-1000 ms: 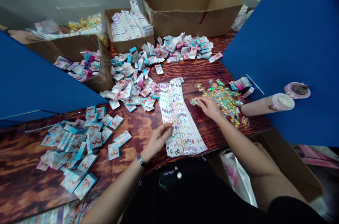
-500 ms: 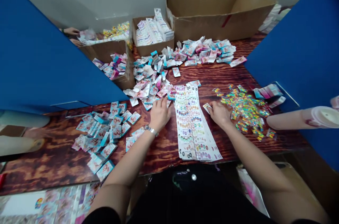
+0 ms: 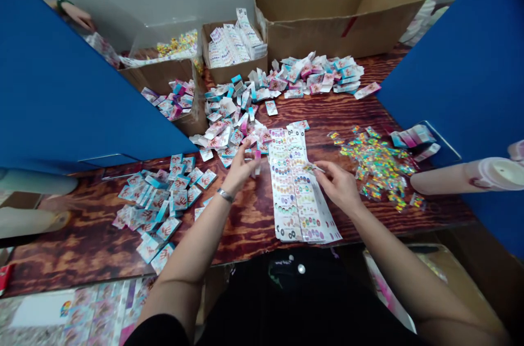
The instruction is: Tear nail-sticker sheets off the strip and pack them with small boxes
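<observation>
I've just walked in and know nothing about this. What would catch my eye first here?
Two large blue panels frame the view on either side of a dark-grained wooden table strewn with pink-and-teal cards. At the centre, the left hand and right hand are over a long stack of printed sheets, the right hand pinching a small piece. Further right glitters a multicoloured heap.

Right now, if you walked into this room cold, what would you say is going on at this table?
A person is working at a wood-grain table with bare hands. Their right hand pinches a small shiny piece over a stack of printed nail-design sheets, and their left hand hovers beside that stack, fingers raised. A heap of colourful shiny pieces lies to the right, loose printed cards to the left. Another person's hand shows beyond a blue partition.
</observation>
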### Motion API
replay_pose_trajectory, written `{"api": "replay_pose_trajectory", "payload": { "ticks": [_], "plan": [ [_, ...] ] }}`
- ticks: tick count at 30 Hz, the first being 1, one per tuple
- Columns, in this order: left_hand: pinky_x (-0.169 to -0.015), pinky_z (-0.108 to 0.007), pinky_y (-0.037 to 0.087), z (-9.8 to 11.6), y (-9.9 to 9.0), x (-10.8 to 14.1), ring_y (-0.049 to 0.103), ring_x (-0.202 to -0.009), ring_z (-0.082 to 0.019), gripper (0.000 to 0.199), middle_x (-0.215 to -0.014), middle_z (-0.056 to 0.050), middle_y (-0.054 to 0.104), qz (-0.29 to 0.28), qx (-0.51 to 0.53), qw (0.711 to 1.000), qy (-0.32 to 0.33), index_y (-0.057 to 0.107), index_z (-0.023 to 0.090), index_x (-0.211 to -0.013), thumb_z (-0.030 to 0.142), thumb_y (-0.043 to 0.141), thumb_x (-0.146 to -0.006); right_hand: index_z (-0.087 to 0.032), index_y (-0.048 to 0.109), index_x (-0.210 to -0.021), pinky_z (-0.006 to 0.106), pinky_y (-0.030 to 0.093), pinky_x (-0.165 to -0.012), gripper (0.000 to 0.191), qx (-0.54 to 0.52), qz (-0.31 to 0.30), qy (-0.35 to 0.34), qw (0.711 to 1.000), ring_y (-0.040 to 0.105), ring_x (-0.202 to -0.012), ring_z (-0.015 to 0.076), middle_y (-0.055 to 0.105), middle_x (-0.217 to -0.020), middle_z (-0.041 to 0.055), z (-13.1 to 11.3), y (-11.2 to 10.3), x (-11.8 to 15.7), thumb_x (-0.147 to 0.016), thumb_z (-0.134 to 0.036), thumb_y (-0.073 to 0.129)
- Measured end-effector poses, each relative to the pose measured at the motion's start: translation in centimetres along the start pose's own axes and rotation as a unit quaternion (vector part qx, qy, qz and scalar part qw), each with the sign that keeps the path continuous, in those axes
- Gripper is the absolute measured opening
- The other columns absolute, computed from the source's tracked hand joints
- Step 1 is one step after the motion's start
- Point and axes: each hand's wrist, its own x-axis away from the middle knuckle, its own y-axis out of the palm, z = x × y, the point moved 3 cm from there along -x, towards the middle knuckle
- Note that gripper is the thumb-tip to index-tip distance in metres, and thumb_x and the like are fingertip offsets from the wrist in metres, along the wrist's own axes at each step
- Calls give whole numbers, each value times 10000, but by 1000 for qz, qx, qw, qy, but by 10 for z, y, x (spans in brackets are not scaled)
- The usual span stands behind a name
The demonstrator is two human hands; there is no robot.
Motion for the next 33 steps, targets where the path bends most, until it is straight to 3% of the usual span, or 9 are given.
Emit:
{"api": "replay_pose_trajectory", "payload": {
  "ticks": [2,5,8,15,21,25,29,31,33],
  "plan": [
    [-671,-282,499,-2,5,20,600,-687,-132,581,-847,5,618,-37,191,979,-68,519,237,-1256,288,732,-718,-215,636,-1060,319,526,-764,200,-49,5,-60,997,649,-875,186,661,-1004,58,-31,-1,3,-934,-306,511],
    [-685,-268,529,-4,16,45,610,-690,-102,386,-827,21,622,-46,334,935,-114,592,195,-1010,286,786,-689,-216,633,-1084,326,523,-821,193,-70,6,-144,987,618,-939,182,605,-999,68,-70,5,7,-944,-239,502],
    [-698,-258,537,-5,22,58,615,-709,-96,334,-824,18,632,-30,365,922,-128,592,171,-914,280,803,-681,-215,616,-1138,308,528,-787,230,-47,-13,-201,978,614,-866,165,595,-947,59,-89,13,12,-952,-198,481],
    [-679,-251,530,-6,25,64,620,-721,-103,371,-846,4,643,-35,352,927,-121,592,161,-935,285,816,-667,-182,650,-1101,266,515,-743,229,66,-39,-266,961,603,-798,149,607,-881,61,-99,14,19,-952,-171,476],
    [-695,-226,486,-2,19,65,606,-729,-95,426,-914,-16,655,-82,238,966,-59,574,170,-949,255,842,-628,-195,676,-1070,263,501,-697,219,167,-27,-292,941,596,-757,149,644,-840,48,-101,8,15,-943,-170,499],
    [-748,-254,475,7,6,66,613,-817,-138,330,-941,-44,658,-183,83,980,4,604,165,-936,277,798,-693,-191,676,-1081,286,510,-736,227,178,6,-333,926,605,-810,170,674,-891,60,-101,3,17,-937,-150,505],
    [-755,-286,470,21,1,72,619,-895,-192,415,-1048,-74,673,-299,-115,942,101,622,179,-1138,334,726,-769,-179,677,-1073,287,531,-739,255,140,-23,-388,911,614,-826,167,676,-913,68,-102,4,22,-928,-94,486],
    [-704,-282,450,25,3,77,614,-810,-187,432,-986,-68,690,-309,-217,914,146,623,163,-1164,371,700,-792,-160,672,-1082,294,543,-750,258,131,-29,-399,907,624,-847,173,676,-925,77,-103,5,23,-913,-72,498],
    [-651,-273,419,27,6,80,587,-710,-171,424,-879,-58,689,-282,-294,896,175,636,136,-1131,409,680,-810,-129,666,-1090,302,555,-772,257,135,-28,-411,901,632,-889,189,678,-954,96,-104,4,25,-896,-54,515]
  ]
}}
